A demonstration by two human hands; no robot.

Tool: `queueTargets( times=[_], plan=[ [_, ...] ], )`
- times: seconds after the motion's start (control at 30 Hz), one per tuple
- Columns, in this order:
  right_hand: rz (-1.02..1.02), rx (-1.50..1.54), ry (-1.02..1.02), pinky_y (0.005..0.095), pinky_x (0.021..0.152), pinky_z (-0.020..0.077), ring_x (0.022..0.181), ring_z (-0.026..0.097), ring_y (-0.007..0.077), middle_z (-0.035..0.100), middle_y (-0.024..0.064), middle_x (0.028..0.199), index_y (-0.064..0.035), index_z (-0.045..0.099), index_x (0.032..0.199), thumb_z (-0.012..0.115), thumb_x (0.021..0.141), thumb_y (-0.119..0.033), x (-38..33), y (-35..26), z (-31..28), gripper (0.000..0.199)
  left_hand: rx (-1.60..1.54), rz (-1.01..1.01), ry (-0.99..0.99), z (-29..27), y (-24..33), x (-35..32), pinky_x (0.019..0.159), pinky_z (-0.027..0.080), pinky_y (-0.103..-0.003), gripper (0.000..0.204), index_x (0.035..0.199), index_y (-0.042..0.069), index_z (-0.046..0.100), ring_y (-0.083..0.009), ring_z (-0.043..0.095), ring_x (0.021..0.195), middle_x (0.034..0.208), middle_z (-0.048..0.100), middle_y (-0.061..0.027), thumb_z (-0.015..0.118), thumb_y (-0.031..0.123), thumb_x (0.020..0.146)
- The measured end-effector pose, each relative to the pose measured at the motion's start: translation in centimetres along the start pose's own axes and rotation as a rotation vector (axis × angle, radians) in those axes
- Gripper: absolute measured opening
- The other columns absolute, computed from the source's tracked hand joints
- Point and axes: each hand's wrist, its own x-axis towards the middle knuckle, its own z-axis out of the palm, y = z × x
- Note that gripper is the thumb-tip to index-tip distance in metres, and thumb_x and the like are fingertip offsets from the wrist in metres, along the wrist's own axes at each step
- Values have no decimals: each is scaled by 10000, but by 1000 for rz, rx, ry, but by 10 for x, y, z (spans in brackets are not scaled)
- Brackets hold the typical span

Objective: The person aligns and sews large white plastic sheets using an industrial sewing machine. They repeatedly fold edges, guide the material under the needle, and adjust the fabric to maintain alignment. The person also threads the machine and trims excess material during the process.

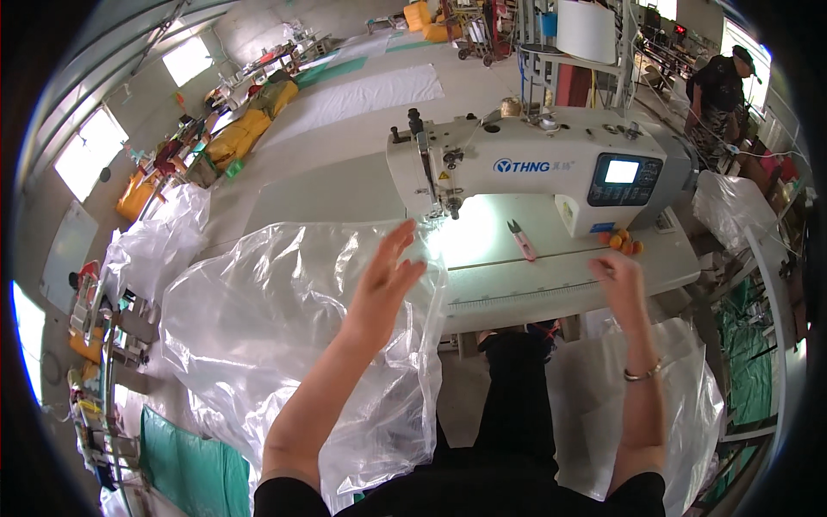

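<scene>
A sewing machine (525,142) stands on a pale table (508,302), its needle end to the left and its lit screen (621,171) to the right. A large, clear plastic sheet (250,302) lies to the left of the machine's needle end, its top right corner just beside the needle; from there it spills forward over the table's edge, towards the wearer.

The left hand (388,271) is in front of the machine's needle end, fingers spread above the sheet's right edge; whether they touch the plastic, I cannot tell. The right hand (620,271) is in front of the machine's screen end, fingers curled and blurred, away from the sheet; I cannot tell whether they pinch anything. Near it, at the machine's base, sit small orange balls (624,242). Pink snips (521,239) lie under the machine's arm.

The sheet looks thin, light and soft, with glossy creases that suggest a slippery surface. It probably billows and slides rather than holding its shape, and the hanging part may drag on the rest. It would likely puncture or crease more readily than break. The best hold seems to be the right edge, just in front of the machine's needle, where the plastic looks doubled, with a flat palm steadying the wide part further left.
</scene>
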Motion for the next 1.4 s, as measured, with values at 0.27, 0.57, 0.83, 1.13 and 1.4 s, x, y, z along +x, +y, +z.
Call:
queueTargets(
  times=[0.27,0.57,0.83,1.13,1.4],
  plan=[
    [-311,-273,174,435,709,512,785,629,354,630,181,845,-21,645,922,679,851,-228,54,-15,140,221,-253,-497,213,18,-68,25,542,373,-207,316,1222,-50,536,-77,495,618,843,582,-33,535,150,978],
    [-643,124,-142,374,673,526,782,622,283,615,89,893,-78,681,1019,639,851,-95,-4,-97,109,174,362,-206,65,18,-29,-58,522,379,-216,158,985,-23,673,-41,484,582,627,558,-14,556,77,948],
    [-871,111,-102,331,710,506,828,548,197,557,10,923,-128,700,1107,681,795,-134,-43,-105,94,313,397,-188,23,26,-19,-96,534,420,-217,145,991,-42,669,-59,530,584,641,583,-30,566,47,939],
    [-932,226,-114,328,672,491,784,541,207,565,15,878,-123,691,1046,711,727,-80,-55,-109,95,323,617,163,-280,33,-6,-102,583,508,-317,116,950,30,681,-184,647,661,748,648,-55,690,67,841],
    [-624,-46,-32,374,758,496,867,559,233,575,56,918,-94,683,1051,709,768,-87,-16,-35,68,284,916,416,-90,-28,-22,15,781,516,-346,243,1039,27,658,-248,638,935,1061,656,-106,711,49,803]
  ],
)
